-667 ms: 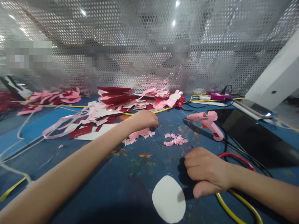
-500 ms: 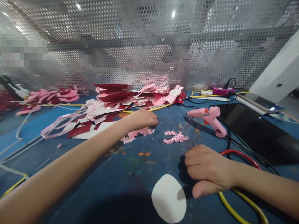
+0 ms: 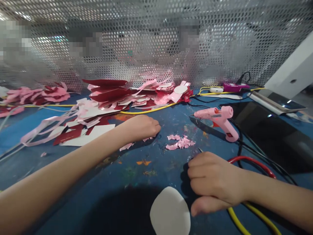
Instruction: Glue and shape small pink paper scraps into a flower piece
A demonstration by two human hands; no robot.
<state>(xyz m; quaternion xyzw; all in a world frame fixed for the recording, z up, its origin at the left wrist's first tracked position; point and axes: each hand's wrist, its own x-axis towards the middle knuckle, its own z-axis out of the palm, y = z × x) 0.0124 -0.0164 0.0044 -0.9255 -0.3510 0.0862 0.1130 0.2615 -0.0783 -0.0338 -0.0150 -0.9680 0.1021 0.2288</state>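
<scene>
The pink paper scraps (image 3: 126,146) lie on the blue table (image 3: 73,192) a little left of centre, mostly covered by the left hand (image 3: 143,126). That hand reaches forward across the table and rests palm down on the scraps with its fingers curled under. A few pieces stick out from beneath the wrist and knuckles, but I cannot tell whether any are pinched between the fingers.

Just to the right, apart from the hand, sits a smaller heap of pink scraps (image 3: 180,142). Nearer the camera, the right hand (image 3: 211,182) is drawn into a loose fist on the table, with the thumb stretched out underneath. A thin dark tip (image 3: 200,149) shows just beyond its knuckles; it may be a tool held in the fist, but the view is too poor to be sure. A white paper oval (image 3: 170,213) lies flat just beside this hand, on its left.

A yellow cord (image 3: 236,220) and a red cord (image 3: 246,160) run under the right wrist. Beyond them a pink glue gun (image 3: 217,118) lies on its side, nozzle pointing left. To its right is a dark flat slab (image 3: 269,130), perhaps a shallow tray, with black cables crossing its near edge. Behind the left hand spreads a pile of red and pink paper (image 3: 107,98), backed by a perforated metal screen (image 3: 146,39).
</scene>
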